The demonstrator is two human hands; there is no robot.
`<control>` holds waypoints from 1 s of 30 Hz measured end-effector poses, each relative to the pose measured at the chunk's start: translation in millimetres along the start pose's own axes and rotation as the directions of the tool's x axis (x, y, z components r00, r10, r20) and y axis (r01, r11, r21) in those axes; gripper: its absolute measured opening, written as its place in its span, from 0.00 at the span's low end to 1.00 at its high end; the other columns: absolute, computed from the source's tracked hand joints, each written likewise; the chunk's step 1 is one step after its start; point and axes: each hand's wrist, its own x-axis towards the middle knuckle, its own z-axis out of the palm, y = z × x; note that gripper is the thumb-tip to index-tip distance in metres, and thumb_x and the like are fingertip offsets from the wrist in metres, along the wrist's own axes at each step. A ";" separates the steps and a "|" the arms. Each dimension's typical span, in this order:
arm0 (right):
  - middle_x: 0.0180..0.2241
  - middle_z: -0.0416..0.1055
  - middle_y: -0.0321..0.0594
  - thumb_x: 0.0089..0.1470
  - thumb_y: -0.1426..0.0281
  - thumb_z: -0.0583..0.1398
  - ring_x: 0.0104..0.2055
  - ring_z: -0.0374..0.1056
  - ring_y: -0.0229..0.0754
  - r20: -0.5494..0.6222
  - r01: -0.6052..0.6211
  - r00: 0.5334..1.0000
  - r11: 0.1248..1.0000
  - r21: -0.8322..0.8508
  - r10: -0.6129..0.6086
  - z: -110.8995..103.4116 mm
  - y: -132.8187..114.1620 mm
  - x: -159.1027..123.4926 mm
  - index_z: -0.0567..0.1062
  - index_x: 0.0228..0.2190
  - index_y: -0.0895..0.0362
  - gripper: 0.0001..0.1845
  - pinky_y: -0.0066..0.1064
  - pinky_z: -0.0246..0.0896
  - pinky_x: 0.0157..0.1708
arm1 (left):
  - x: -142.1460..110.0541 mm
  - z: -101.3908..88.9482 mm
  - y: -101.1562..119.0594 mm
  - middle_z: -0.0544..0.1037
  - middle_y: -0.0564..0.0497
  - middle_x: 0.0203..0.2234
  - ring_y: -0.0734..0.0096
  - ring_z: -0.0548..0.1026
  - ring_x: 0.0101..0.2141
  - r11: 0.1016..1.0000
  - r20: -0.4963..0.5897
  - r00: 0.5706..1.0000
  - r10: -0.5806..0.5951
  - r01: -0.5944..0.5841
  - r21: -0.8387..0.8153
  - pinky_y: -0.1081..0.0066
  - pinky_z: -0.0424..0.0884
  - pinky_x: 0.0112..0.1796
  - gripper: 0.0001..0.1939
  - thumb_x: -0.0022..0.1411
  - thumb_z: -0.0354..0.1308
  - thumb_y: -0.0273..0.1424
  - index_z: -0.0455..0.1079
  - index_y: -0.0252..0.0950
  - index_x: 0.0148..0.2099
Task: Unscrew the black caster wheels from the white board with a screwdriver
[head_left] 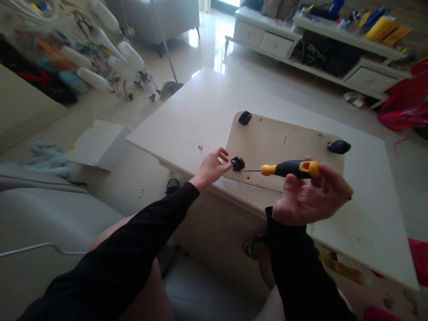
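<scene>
A pale board (284,142) with rounded corners lies on the white table, with black casters at its corners. My right hand (310,196) is closed around the yellow-and-black handle of a screwdriver (290,169). Its shaft points left, and the tip meets the base of the near-left caster (237,163). My left hand (214,167) is beside that caster with its fingers apart, one digit at the caster's left side. Two small dark screws (199,147) lie on the table left of the board. The near-right corner is mostly behind my right hand.
The white table (187,116) stands in front of my knees. A white box (96,145) is on the floor at left, near a grey sofa (67,223). Across the room stands a cluttered white cabinet (257,38). Red bags (404,98) are at far right.
</scene>
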 end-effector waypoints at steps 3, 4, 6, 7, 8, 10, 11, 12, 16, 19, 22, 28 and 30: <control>0.49 0.74 0.41 0.53 0.73 0.69 0.49 0.78 0.46 0.058 -0.001 0.998 0.999 0.033 -0.001 1.6 -4.2 -5.3 0.76 0.57 0.49 0.29 0.36 0.85 0.36 | 0.2 1.8 2.1 0.82 0.48 0.33 0.74 0.79 0.27 0.991 0.083 0.995 -0.059 0.068 -0.112 0.73 0.71 0.29 0.09 0.63 0.69 0.23 0.71 0.34 0.40; 0.49 0.75 0.41 0.53 0.74 0.69 0.49 0.79 0.46 0.093 0.003 0.996 0.999 0.034 -0.007 2.1 -5.2 -7.8 0.75 0.57 0.49 0.30 0.37 0.86 0.36 | 0.0 2.5 3.1 0.82 0.48 0.33 0.74 0.80 0.27 0.987 0.103 0.992 -0.066 0.080 -0.141 0.73 0.72 0.29 0.08 0.64 0.69 0.23 0.70 0.34 0.40; 0.50 0.75 0.41 0.53 0.76 0.69 0.50 0.79 0.46 0.182 0.025 0.983 0.999 0.020 -0.028 2.3 -5.9 -13.0 0.74 0.58 0.48 0.32 0.40 0.86 0.38 | -0.4 4.2 5.5 0.83 0.46 0.36 0.75 0.80 0.27 0.981 0.118 0.990 -0.071 0.091 -0.172 0.74 0.72 0.29 0.08 0.66 0.68 0.23 0.71 0.34 0.41; 0.51 0.76 0.41 0.54 0.76 0.69 0.50 0.79 0.47 0.226 0.036 0.973 0.999 0.004 -0.036 1.9 -5.9 -15.5 0.73 0.58 0.47 0.32 0.42 0.87 0.40 | -0.7 5.0 6.9 0.84 0.45 0.37 0.75 0.80 0.27 0.979 0.120 0.990 -0.074 0.095 -0.179 0.74 0.72 0.28 0.07 0.66 0.67 0.23 0.71 0.34 0.42; 0.51 0.76 0.41 0.55 0.76 0.69 0.51 0.79 0.48 0.264 0.047 0.964 0.999 -0.016 -0.041 1.4 -5.6 -17.7 0.72 0.58 0.46 0.32 0.45 0.87 0.42 | -0.8 5.6 8.3 0.85 0.44 0.39 0.76 0.80 0.27 0.977 0.126 0.989 -0.076 0.099 -0.186 0.75 0.71 0.28 0.07 0.67 0.67 0.23 0.71 0.34 0.43; 0.52 0.76 0.41 0.55 0.75 0.69 0.52 0.79 0.49 0.317 0.064 0.947 0.997 -0.047 -0.046 0.0 -4.9 -21.1 0.71 0.58 0.46 0.32 0.48 0.87 0.44 | -1.0 6.4 10.8 0.85 0.42 0.43 0.77 0.80 0.26 0.973 0.148 0.986 -0.076 0.105 -0.204 0.74 0.72 0.28 0.06 0.68 0.65 0.22 0.71 0.33 0.44; 0.53 0.76 0.41 0.56 0.75 0.69 0.52 0.79 0.49 0.333 0.070 0.942 0.996 -0.056 -0.047 -0.6 -4.4 -22.3 0.70 0.58 0.46 0.31 0.49 0.87 0.45 | -0.9 6.4 11.6 0.85 0.41 0.45 0.77 0.80 0.26 0.972 0.160 0.985 -0.071 0.104 -0.212 0.74 0.73 0.28 0.06 0.68 0.65 0.22 0.71 0.33 0.45; 0.53 0.76 0.42 0.56 0.75 0.69 0.53 0.79 0.50 0.343 0.072 0.938 0.996 -0.060 -0.047 -1.1 -3.8 -23.3 0.70 0.58 0.46 0.31 0.49 0.87 0.46 | -0.6 6.1 12.0 0.85 0.41 0.47 0.78 0.80 0.26 0.972 0.169 0.984 -0.065 0.101 -0.214 0.74 0.73 0.28 0.06 0.69 0.64 0.21 0.71 0.33 0.46; 0.53 0.76 0.41 0.57 0.74 0.69 0.53 0.80 0.50 0.350 0.060 0.936 0.996 -0.067 -0.033 -1.3 -0.6 -26.3 0.70 0.57 0.45 0.30 0.50 0.87 0.45 | 1.0 3.1 9.9 0.84 0.43 0.48 0.81 0.78 0.23 0.987 0.155 0.984 -0.092 0.110 -0.114 0.76 0.71 0.26 0.06 0.69 0.62 0.21 0.73 0.32 0.47; 0.54 0.76 0.40 0.57 0.74 0.68 0.53 0.80 0.49 0.354 0.042 0.935 0.997 -0.060 -0.018 -0.6 2.3 -28.4 0.70 0.57 0.45 0.29 0.50 0.87 0.46 | 0.5 1.7 7.7 0.83 0.47 0.38 0.80 0.76 0.21 0.987 0.180 0.971 -0.160 0.160 0.016 0.75 0.69 0.25 0.05 0.69 0.60 0.20 0.76 0.31 0.45; 0.53 0.76 0.41 0.56 0.75 0.69 0.53 0.80 0.49 0.356 0.034 0.934 0.999 -0.040 -0.018 0.6 4.3 -30.1 0.71 0.57 0.46 0.30 0.50 0.87 0.46 | -2.2 2.7 8.2 0.80 0.50 0.29 0.77 0.74 0.20 0.973 0.249 0.941 -0.229 0.219 0.066 0.74 0.69 0.25 0.08 0.68 0.58 0.20 0.78 0.30 0.45; 0.52 0.77 0.40 0.56 0.74 0.69 0.53 0.81 0.50 0.348 0.019 0.938 0.999 -0.043 -0.003 3.7 4.8 -31.5 0.72 0.56 0.46 0.28 0.49 0.88 0.43 | -4.7 5.9 12.4 0.81 0.49 0.30 0.77 0.74 0.20 0.956 0.295 0.913 -0.283 0.291 0.016 0.73 0.69 0.25 0.11 0.67 0.55 0.18 0.78 0.28 0.46; 0.52 0.77 0.41 0.56 0.75 0.69 0.53 0.81 0.50 0.350 0.024 0.937 0.999 -0.039 -0.009 3.9 4.9 -31.2 0.72 0.56 0.46 0.28 0.49 0.88 0.43 | -4.1 6.4 12.2 0.81 0.48 0.31 0.76 0.74 0.20 0.948 0.315 0.900 -0.301 0.317 0.000 0.73 0.69 0.25 0.12 0.67 0.55 0.18 0.79 0.27 0.47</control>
